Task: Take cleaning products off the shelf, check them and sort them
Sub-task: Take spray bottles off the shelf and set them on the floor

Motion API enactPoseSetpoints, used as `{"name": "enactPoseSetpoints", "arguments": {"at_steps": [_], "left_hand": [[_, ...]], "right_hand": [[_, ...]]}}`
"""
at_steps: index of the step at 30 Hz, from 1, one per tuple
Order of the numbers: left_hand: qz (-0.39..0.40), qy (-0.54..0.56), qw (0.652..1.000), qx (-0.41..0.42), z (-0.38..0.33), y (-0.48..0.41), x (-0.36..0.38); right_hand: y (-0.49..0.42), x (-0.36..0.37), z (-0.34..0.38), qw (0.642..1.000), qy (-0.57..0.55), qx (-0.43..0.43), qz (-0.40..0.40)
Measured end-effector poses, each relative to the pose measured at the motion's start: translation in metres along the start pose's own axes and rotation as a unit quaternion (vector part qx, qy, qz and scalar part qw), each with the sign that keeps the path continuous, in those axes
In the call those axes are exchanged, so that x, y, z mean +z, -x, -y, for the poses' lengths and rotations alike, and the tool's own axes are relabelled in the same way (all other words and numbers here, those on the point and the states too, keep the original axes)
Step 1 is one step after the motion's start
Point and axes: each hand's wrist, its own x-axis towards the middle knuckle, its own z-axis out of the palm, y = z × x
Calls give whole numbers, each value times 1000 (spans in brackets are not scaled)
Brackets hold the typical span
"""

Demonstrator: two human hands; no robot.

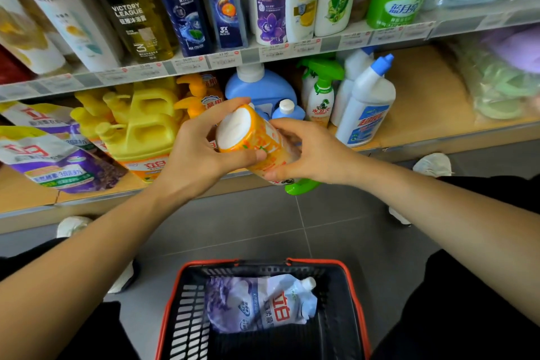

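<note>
Item under check: orange spray bottle (pixel 257 143), held above the basket (pixel 187 316), tipped so its white base faces me and its green trigger (pixel 301 185) sits lowest. My left grip (pixel 198 152) curls round the base end; my right grip (pixel 309 152) wraps the body.

Recommendation: hold firm with both, turn slowly, read the label, look for leaks.

A purple pouch (pixel 263 307) lies inside the basket. Grey tiled floor (pixel 263 222) is under the basket, with the stocked shelf (pixel 423 90) beyond it.
</note>
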Motion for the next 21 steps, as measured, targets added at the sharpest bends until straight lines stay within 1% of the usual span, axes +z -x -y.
{"name": "enactPoseSetpoints", "arguments": {"at_steps": [2, 5, 9, 11, 15, 21], "left_hand": [[13, -28, 999, 38, 0, 1, -2], [28, -120, 984, 126, 1, 4, -2], [39, -192, 964, 181, 0, 3, -8], [28, -201, 958, 203, -1, 3, -9], [-7, -197, 952, 233, -3, 9, -4], [-64, -230, 923, 302, 2, 12, -2]], "right_hand": [[-1, 1, 0, 999, -33, -5, -2], [-2, 3, 1, 997, -78, 4, -7], [-2, 7, 1, 992, -125, 16, -20], [-1, 10, 1, 989, -147, 22, -24], [-1, 12, 3, 987, -152, 24, -39], [-1, 12, 4, 988, -144, 24, -42]]}}
